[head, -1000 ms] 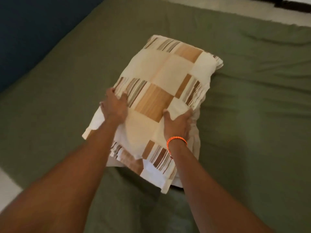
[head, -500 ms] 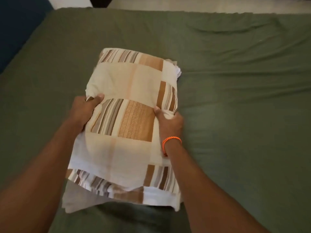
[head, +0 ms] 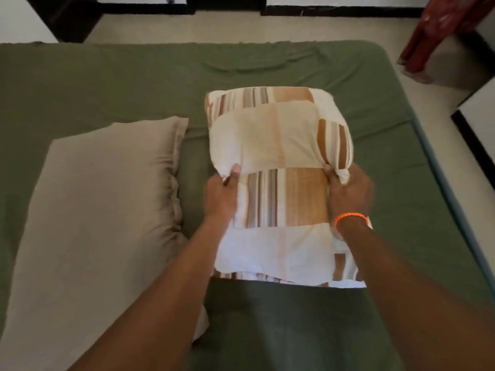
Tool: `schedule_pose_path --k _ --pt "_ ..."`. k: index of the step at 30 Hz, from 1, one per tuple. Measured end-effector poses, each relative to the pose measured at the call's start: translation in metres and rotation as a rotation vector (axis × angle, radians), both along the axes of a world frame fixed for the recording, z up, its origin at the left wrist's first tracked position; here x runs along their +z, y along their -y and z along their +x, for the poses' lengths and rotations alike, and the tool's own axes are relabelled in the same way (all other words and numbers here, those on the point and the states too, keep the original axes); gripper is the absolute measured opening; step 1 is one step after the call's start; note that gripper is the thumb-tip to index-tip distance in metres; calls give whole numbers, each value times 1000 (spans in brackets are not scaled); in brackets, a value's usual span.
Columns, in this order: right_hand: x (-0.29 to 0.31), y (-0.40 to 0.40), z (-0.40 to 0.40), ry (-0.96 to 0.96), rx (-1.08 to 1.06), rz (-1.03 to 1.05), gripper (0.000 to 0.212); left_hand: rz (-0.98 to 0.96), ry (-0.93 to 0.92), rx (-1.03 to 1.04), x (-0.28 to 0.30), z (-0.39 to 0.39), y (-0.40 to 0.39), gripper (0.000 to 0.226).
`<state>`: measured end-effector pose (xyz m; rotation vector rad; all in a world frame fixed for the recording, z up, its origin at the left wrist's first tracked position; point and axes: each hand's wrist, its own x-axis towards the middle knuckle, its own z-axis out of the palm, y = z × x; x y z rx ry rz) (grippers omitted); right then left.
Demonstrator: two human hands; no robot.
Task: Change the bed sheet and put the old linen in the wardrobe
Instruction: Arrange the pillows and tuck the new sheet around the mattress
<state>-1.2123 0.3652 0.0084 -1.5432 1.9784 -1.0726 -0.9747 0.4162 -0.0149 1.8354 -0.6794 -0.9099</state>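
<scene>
A pillow in a cream, tan and brown striped patchwork case (head: pixel 278 145) is held lengthwise above the green bed sheet (head: pixel 107 81). My left hand (head: pixel 221 196) grips its left edge, thumb pinching the fabric. My right hand (head: pixel 348 191), with an orange cord bracelet on the wrist, grips the right edge and bunches the cloth. The near end of the case hangs loose over the sheet.
A second pillow in a plain beige case (head: pixel 101 210) lies on the sheet to the left. Pale floor (head: pixel 267 28) runs beyond the bed's far edge, with dark furniture (head: pixel 72 20) at the back left and a red cloth (head: pixel 434 33) at the back right.
My view has swung right along the bed, bringing the beige pillow and the room's far side into sight. Both hands have carried the patchwork pillow along and gripped its sides tighter.
</scene>
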Motion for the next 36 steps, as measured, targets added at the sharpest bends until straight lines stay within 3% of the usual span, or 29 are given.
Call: schedule_pose_path --k 5,8,12,17,20,25,29,31,36 --pt "-7 11 -117 -215 -119 39 50 34 71 -125 -7 -113 27 43" --pt "-13 16 -148 -446 -250 181 63 122 80 -228 -24 -140 29 62" --pt "-22 6 -118 -453 -72 88 52 140 64 -207 -41 -131 11 49" --pt "-50 -33 4 -366 290 49 39 33 91 -18 -53 -60 -29 24" --pt "-69 -65 90 -203 460 70 45 14 249 62 -65 14 -60 22" --pt "-82 -119 215 -2 675 157 40 147 474 204 -66 149 -126 19" --pt "-85 -147 288 50 702 342 33 259 548 382 -68 241 -178 22" --pt "-89 -160 319 80 682 463 48 349 544 425 -69 276 -204 37" --pt "-99 -179 361 43 601 586 112 490 446 405 -78 330 -249 101"
